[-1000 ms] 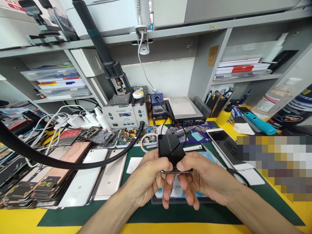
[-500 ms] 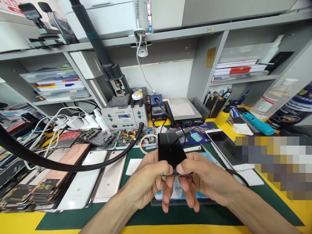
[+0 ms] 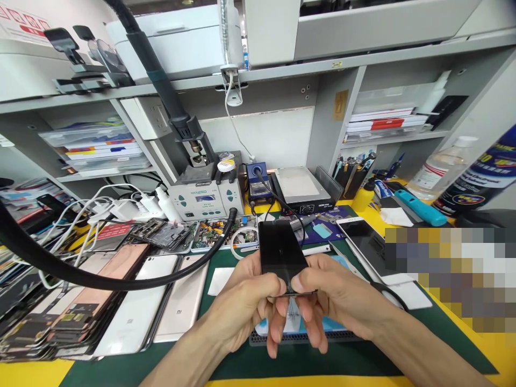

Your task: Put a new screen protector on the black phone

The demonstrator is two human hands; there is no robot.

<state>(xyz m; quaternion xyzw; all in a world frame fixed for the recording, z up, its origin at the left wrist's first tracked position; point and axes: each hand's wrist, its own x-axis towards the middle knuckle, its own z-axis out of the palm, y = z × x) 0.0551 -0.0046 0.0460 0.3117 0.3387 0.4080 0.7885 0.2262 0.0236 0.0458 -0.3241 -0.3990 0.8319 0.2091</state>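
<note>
A black smartphone (image 3: 281, 248), its dark glossy face up, is held between both hands over the middle of the green mat. My left hand (image 3: 253, 293) grips its lower left side, the thumb pressed on the near end of the face. On the lower right, my right hand (image 3: 328, 290) holds it the same way, and the two thumb tips are close together. The other fingers curl below the phone, partly hidden. Beneath the hands lies a blue and white pad (image 3: 331, 321) on a dark perforated base.
Phones and back covers (image 3: 135, 309) lie in stacks at the left. A black hose (image 3: 121, 282) arches in front of the grey rework station (image 3: 205, 200). A tray of circuit parts (image 3: 213, 232) sits behind. At the right lie a white-framed phone (image 3: 368, 247) and a teal tool (image 3: 421, 207).
The camera view has tilted up slightly, so the shelf sits lower in the picture. Both hands keep their hold on the phone, thumbs still at its near end.
</note>
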